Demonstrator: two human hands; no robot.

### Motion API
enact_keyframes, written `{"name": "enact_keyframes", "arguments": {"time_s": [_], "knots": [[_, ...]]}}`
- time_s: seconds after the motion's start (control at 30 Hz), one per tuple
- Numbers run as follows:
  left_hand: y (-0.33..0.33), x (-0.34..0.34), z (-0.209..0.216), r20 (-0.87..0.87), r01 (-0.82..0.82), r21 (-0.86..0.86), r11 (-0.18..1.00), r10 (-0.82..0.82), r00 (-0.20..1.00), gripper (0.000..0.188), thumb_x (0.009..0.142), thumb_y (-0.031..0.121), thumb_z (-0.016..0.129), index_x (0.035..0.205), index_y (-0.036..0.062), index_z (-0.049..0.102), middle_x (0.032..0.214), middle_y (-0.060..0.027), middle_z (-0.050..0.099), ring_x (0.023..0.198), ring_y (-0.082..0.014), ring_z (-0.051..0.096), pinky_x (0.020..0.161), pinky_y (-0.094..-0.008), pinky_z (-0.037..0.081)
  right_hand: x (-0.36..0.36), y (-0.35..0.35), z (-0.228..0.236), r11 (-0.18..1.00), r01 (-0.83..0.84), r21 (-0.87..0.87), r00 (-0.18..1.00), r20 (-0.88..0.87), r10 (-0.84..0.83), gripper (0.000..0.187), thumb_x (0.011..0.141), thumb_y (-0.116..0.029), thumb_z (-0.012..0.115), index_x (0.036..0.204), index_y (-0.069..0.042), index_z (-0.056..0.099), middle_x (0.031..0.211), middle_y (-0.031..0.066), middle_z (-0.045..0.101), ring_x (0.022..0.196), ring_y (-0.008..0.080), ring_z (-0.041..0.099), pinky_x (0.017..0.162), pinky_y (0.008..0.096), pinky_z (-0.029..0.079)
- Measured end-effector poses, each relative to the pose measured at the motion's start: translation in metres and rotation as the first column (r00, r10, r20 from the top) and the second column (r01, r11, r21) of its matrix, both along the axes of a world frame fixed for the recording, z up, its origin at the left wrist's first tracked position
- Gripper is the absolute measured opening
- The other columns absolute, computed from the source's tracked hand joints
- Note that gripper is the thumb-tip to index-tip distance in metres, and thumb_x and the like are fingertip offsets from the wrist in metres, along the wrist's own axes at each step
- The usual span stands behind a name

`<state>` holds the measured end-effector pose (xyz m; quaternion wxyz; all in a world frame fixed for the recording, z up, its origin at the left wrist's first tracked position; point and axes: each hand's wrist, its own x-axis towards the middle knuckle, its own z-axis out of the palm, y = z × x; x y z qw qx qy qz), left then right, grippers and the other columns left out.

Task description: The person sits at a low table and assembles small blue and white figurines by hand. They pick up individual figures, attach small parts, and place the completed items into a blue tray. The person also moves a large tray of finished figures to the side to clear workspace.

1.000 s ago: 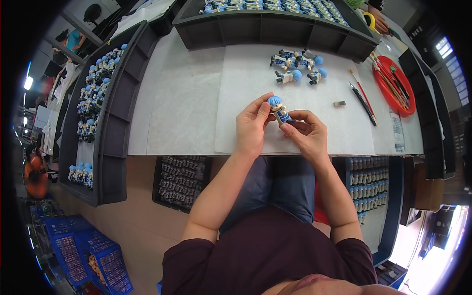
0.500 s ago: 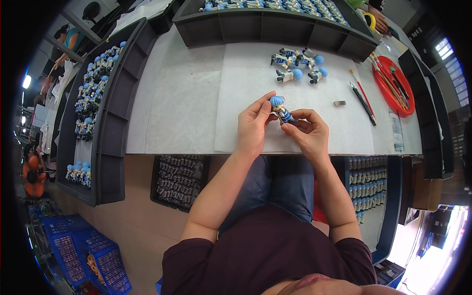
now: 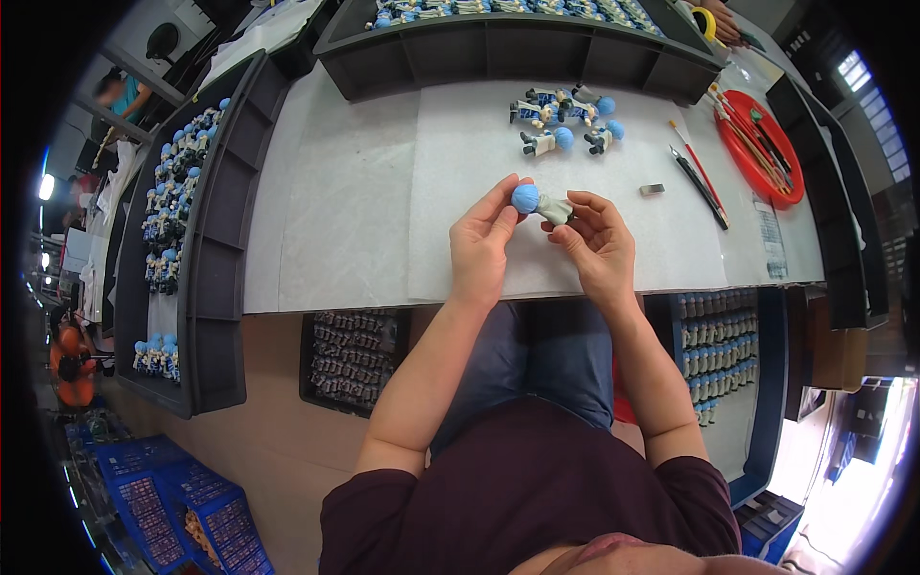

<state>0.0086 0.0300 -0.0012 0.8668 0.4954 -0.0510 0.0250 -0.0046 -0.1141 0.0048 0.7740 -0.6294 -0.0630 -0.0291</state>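
Note:
Between my hands, above the white sheet, is a small figurine with blue hair and a pale cape; its back faces up. My left hand pinches it at the head with thumb and fingers. Around its lower end, the thumb and fingers of my right hand are closed. Farther out on the sheet several like figurines lie in a loose cluster. A small grey block rests to the right of my right hand.
A dark crate of figurines spans the back, another crate stands left. At right are a craft knife, a red-handled brush and a red oval tray of brushes. Below the table edge, a blue bin holds figurine rows.
The figurine has been turned over between my hands: its front showed before, now its caped back does. Both hands still hold it. The whole view has shifted slightly.

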Motion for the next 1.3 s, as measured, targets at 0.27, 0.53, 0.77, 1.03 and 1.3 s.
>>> {"name": "enact_keyframes", "arguments": {"time_s": [0.27, 0.53, 0.77, 1.03, 1.3], "knots": [[-0.002, -0.001, 0.005, -0.016, 0.000, 0.045, 0.999, 0.001, 1.000, 0.034, 0.089, 0.001, 0.052, 0.122, -0.0027, 0.050, 0.119, -0.0132, 0.056, 0.107, -0.0180, 0.055, 0.091, -0.0289, 0.044, 0.001, 0.001, -0.005, 0.998, 0.035, -0.056, 0.996, 0.089, -0.030, 0.046, 0.076, 0.011, 0.061, 0.118, 0.001, 0.044, 0.113, 0.0134, 0.052, 0.103, 0.0187, 0.055, 0.087, 0.0293, 0.049], [-0.002, -0.001, 0.003, 0.014, 0.009, 0.045, 0.999, -0.010, 1.000, 0.038, 0.088, -0.005, 0.047, 0.126, -0.0028, 0.045, 0.122, -0.0149, 0.053, 0.112, -0.0215, 0.053, 0.096, -0.0321, 0.043, 0.000, -0.001, -0.004, 0.998, 0.018, -0.056, 0.997, 0.074, -0.013, 0.048, 0.075, 0.012, 0.060, 0.119, 0.000, 0.044, 0.114, 0.0140, 0.052, 0.105, 0.0195, 0.054, 0.090, 0.0310, 0.048], [0.000, -0.002, 0.001, 0.024, 0.010, 0.049, 0.999, -0.012, 1.000, 0.040, 0.088, -0.007, 0.045, 0.127, -0.0030, 0.043, 0.125, -0.0155, 0.051, 0.115, -0.0223, 0.050, 0.098, -0.0334, 0.041, 0.000, 0.000, -0.006, 0.998, 0.003, -0.058, 0.997, 0.076, 0.001, 0.050, 0.074, 0.010, 0.061, 0.119, -0.001, 0.044, 0.115, 0.0138, 0.052, 0.107, 0.0199, 0.053, 0.092, 0.0317, 0.046], [-0.005, -0.003, 0.011, 0.068, 0.055, 0.135, 0.989, -0.065, 0.996, 0.043, 0.085, -0.009, 0.044, 0.128, -0.0040, 0.043, 0.128, -0.0163, 0.048, 0.117, -0.0226, 0.049, 0.098, -0.0326, 0.040, -0.002, 0.002, -0.004, 0.956, 0.148, -0.251, 0.975, 0.198, -0.099, 0.041, 0.072, 0.004, 0.065, 0.111, 0.000, 0.052, 0.107, 0.0137, 0.057, 0.097, 0.0204, 0.058, 0.082, 0.0320, 0.049], [-0.001, -0.002, -0.005, 0.067, 0.067, 0.143, 0.987, -0.077, 0.995, 0.035, 0.090, 0.002, 0.043, 0.124, -0.0059, 0.043, 0.129, -0.0176, 0.046, 0.115, -0.0269, 0.048, 0.099, -0.0363, 0.038, -0.034, -0.073, 0.008, 0.753, 0.616, -0.233, 0.722, 0.550, -0.420, 0.034, 0.074, 0.008, 0.063, 0.107, -0.002, 0.056, 0.097, 0.0109, 0.055, 0.084, 0.0213, 0.057, 0.074, 0.0287, 0.047]]}}
